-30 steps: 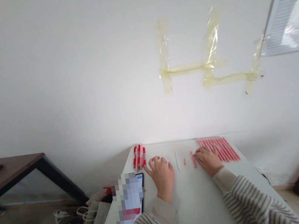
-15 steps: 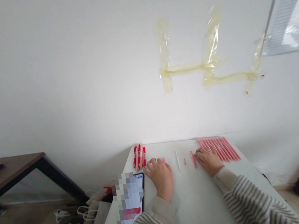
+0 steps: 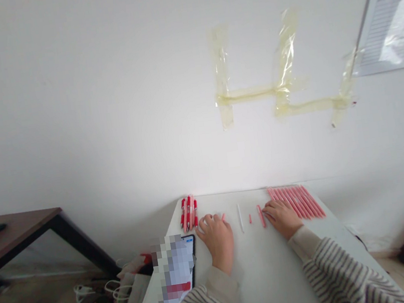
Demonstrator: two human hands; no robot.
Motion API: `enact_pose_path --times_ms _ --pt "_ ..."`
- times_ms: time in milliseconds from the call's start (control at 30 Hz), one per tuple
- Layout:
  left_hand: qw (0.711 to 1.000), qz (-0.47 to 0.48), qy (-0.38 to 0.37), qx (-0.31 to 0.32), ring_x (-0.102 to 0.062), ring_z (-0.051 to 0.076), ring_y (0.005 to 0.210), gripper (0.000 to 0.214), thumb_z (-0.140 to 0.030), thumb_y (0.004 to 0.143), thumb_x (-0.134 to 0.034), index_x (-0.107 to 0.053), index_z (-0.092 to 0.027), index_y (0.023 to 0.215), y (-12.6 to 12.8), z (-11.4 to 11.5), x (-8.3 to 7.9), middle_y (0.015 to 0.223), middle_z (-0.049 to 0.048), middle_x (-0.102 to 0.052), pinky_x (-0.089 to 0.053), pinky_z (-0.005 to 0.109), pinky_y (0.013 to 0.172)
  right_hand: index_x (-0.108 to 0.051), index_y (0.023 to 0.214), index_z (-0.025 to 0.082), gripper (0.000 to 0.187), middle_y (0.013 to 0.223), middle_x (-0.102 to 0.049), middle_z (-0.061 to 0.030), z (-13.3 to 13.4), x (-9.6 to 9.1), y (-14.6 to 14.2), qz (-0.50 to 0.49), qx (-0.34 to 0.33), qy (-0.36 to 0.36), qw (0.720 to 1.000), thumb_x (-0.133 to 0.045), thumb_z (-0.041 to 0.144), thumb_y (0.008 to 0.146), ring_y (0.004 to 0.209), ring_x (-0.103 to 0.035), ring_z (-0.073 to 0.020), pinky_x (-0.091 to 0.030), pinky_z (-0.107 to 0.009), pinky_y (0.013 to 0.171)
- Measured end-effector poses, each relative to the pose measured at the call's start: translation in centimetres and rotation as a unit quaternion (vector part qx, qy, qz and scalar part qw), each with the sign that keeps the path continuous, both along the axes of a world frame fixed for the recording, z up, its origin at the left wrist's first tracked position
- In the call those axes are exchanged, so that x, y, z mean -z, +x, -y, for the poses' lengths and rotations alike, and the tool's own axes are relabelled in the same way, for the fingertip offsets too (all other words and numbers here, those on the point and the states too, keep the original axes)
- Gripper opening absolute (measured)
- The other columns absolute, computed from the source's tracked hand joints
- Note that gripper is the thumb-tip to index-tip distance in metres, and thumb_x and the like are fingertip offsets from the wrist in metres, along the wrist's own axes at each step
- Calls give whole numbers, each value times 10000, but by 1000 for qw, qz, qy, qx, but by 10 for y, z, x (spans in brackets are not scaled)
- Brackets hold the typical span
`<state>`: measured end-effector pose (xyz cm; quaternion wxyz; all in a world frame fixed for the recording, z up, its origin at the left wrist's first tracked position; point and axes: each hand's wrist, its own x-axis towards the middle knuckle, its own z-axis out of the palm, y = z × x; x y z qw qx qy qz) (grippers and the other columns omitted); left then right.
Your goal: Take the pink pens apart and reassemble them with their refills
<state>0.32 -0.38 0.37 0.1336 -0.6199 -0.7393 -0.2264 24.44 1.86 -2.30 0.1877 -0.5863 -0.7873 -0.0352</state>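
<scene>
My left hand rests on the white table, palm down, its fingers apart and a little bent. A small pink pen part shows by its fingertips, partly hidden by the hand. My right hand lies with fingers stretched out, the tips at the side of a pink pen barrel. Between the hands lie a thin white refill and a short pink piece. Beyond the right hand, which covers some of it, is a row of several pink pens.
Several red and pink pens lie together at the table's far left corner. A phone is nearer, beside my left forearm. The wall behind bears yellowish tape and a paper sheet. Bags and cables crowd the floor at left.
Almost nothing differs. My left hand's fingers have shifted very slightly, and a bit more of the pink part beside them shows; the right hand stays in place.
</scene>
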Motion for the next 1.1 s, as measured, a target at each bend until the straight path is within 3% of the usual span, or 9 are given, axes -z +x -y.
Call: enact_pose_path --times_ms 167,533,767,1100 --pt "999 18 8 28 -450 291 1181 205 -248 874 -526 -698 -199 975 0 -2 1 1125 90 -605 -320 497 1023 -733 1057 233 247 1117 -701 -67 -2 5 1 -7 -11 14 1000 -501 241 972 1085 -604 -236 -442 -397 998" --pt "981 110 40 153 -462 266 1156 61 -247 827 -653 -705 -248 859 8 -2 1 1144 54 -593 -364 501 1033 -729 1056 238 209 1016 -716 -83 -5 6 0 -100 -78 160 979 -546 223 956 1020 -594 -261 -491 -463 945" --pt "965 124 56 226 -450 261 1166 57 -220 818 -680 -707 -250 858 17 1 5 1156 50 -577 -362 539 1065 -737 1034 245 167 984 -715 -82 -3 8 -14 -184 -138 158 960 -601 243 937 1030 -592 -259 -524 -461 921" --pt "951 132 57 272 -445 257 1160 93 -337 820 -707 -725 -262 770 25 2 6 1119 47 -591 -356 562 1072 -746 1025 280 161 921 -727 -56 0 9 -19 -191 -165 137 958 -685 234 884 1022 -599 -259 -535 -446 897"
